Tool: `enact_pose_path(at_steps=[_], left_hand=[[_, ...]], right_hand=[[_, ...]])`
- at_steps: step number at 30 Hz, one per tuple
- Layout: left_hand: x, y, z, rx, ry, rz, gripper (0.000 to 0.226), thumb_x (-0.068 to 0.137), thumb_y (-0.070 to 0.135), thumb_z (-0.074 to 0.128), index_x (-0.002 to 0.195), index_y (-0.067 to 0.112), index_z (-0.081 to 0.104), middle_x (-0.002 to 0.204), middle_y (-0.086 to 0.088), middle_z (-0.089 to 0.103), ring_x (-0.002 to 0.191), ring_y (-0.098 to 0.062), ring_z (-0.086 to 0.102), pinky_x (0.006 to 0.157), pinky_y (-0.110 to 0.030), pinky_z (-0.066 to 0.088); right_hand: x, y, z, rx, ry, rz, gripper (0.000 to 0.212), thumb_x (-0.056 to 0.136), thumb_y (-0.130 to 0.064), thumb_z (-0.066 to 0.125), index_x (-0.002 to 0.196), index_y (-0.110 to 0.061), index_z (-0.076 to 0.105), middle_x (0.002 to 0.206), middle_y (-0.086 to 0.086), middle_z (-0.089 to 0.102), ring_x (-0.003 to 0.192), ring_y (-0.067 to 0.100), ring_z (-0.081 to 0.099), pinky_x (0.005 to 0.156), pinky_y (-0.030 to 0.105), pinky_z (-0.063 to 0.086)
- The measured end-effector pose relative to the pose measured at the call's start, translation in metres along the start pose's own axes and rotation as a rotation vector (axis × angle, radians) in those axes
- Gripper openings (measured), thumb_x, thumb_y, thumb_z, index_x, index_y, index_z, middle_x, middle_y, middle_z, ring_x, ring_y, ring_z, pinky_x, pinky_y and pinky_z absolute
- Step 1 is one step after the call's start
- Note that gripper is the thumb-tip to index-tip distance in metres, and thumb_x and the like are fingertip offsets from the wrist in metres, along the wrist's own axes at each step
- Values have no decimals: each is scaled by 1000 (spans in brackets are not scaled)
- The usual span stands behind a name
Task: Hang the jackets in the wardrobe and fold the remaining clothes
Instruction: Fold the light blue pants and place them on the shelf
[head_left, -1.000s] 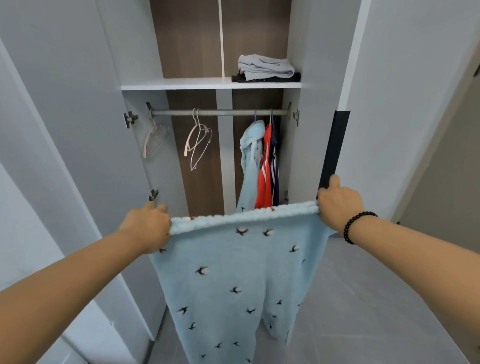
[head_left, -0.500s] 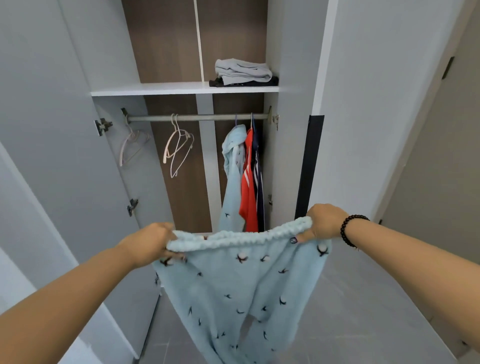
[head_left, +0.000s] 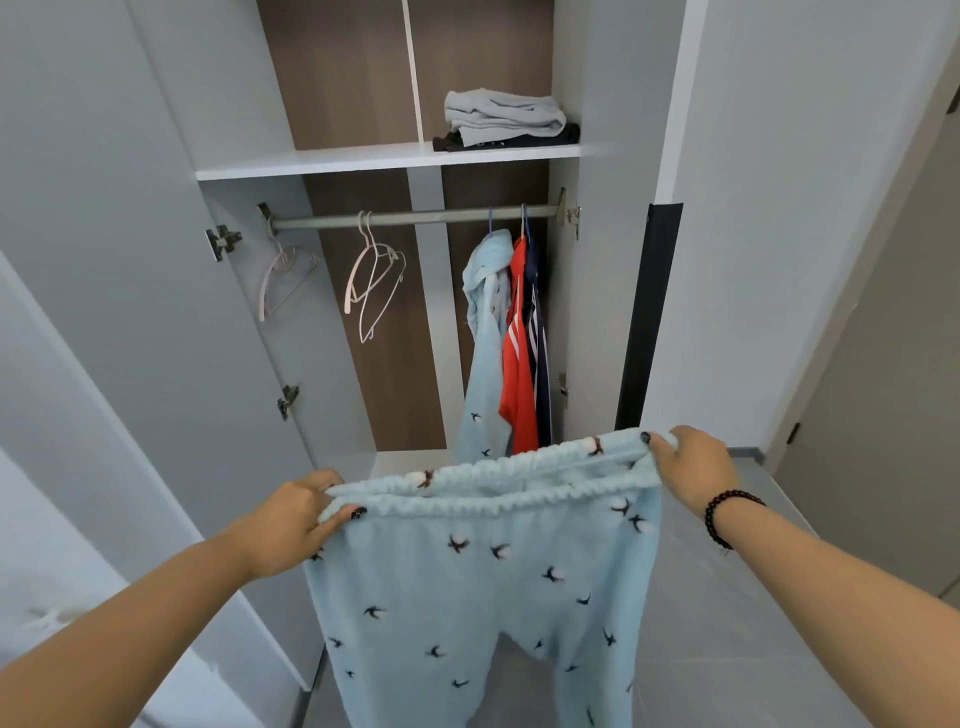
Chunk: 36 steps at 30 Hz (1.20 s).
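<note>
Nearest the camera, the pale blue fleece trousers (head_left: 478, 587) hang in front of the open wardrobe (head_left: 613, 291), held up by the waistband with both legs dangling towards the floor. The left hand (head_left: 296, 519) pinches the waistband's left end and the right hand (head_left: 693, 465) grips its right end, the two hands well apart so the elastic is stretched flat. This looks like the start of folding: to do it well, keep the band taut and level, bring the hands together so one leg lies squarely on the other, and match the seams before doubling the length. Beyond the trousers, inside the wardrobe, three jackets (head_left: 511, 338) hang at the right end of the rail (head_left: 415, 215), with empty hangers (head_left: 371, 280) to their left. Above the rail, folded clothes (head_left: 501, 119) sit on the shelf (head_left: 311, 163), likely where the trousers belong.
</note>
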<state>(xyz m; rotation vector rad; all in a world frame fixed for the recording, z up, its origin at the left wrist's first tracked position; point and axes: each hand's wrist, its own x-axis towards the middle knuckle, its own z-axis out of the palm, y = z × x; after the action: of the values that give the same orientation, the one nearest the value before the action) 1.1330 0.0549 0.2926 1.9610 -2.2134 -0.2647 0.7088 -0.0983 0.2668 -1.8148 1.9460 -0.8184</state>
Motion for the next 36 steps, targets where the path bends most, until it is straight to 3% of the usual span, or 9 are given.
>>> enact_pose_path(at_steps=[4, 8, 11, 15, 19, 23, 27, 32, 36], left_hand=[[-1, -5, -2, -144, 160, -56, 14, 90, 6, 65, 88, 14, 76, 87, -1, 64, 77, -14, 63, 70, -20, 45], [2, -9, -7, -277, 336, -228, 17, 86, 10, 70, 78, 24, 72, 79, 11, 68, 75, -5, 62, 64, -6, 39], [4, -13, -16, -361, 448, -331, 22, 84, 17, 73, 69, 29, 65, 71, 11, 66, 64, -7, 60, 52, -3, 39], [4, -12, -29, -394, 524, -376, 18, 81, 28, 77, 68, 30, 65, 70, 11, 66, 63, -7, 60, 53, -12, 41], [1, -8, -38, -473, 586, -404, 15, 78, 36, 78, 69, 31, 68, 80, 18, 67, 76, -2, 61, 61, -16, 40], [-2, -5, -51, -489, 603, -410, 16, 77, 38, 79, 71, 27, 69, 81, 16, 67, 79, -3, 61, 63, -17, 41], [-7, -8, -63, -481, 606, -444, 23, 77, 41, 78, 69, 22, 69, 74, 17, 64, 70, -4, 59, 58, -19, 40], [-3, -5, -56, -442, 614, -479, 42, 77, 43, 77, 66, 13, 50, 56, 4, 51, 54, -16, 47, 50, -27, 34], [19, 31, -36, -464, 668, -508, 47, 78, 41, 76, 66, 15, 39, 59, 0, 47, 56, -16, 44, 49, -28, 30]], right_hand=[[-10, -15, 0, 316, -298, -87, 5, 97, -13, 48, 97, -18, 49, 89, 10, 59, 77, 22, 60, 59, 34, 57], [-20, -35, -12, 509, -617, -130, 36, 95, 3, 39, 86, -17, 67, 105, 2, 59, 85, 14, 60, 67, 27, 57], [-21, -52, -20, 325, -723, -253, 46, 97, 2, 34, 91, -17, 76, 112, 3, 59, 86, 18, 61, 68, 23, 55], [-16, -69, -25, 67, -676, -352, 43, 99, -6, 31, 114, -20, 69, 107, 0, 59, 82, 20, 62, 74, 25, 56], [-16, -72, -32, -67, -639, -470, 13, 85, -29, 65, 79, -20, 73, 82, -6, 61, 71, 10, 56, 60, 17, 46], [-18, -74, -37, -237, -572, -617, 29, 78, -36, 75, 63, -15, 64, 81, -2, 50, 67, 8, 46, 61, 19, 39], [-10, -87, -53, 42, -318, -505, 33, 81, -12, 69, 52, -9, 55, 72, 1, 54, 63, 14, 50, 55, 15, 38], [-5, -111, -46, 221, -108, -281, 41, 78, -9, 62, 52, -16, 31, 51, -2, 28, 50, 12, 25, 43, 19, 21], [-8, -125, -30, 211, -58, -151, 20, 79, -15, 66, 73, -11, 47, 67, -2, 47, 59, 10, 43, 48, 22, 31]])
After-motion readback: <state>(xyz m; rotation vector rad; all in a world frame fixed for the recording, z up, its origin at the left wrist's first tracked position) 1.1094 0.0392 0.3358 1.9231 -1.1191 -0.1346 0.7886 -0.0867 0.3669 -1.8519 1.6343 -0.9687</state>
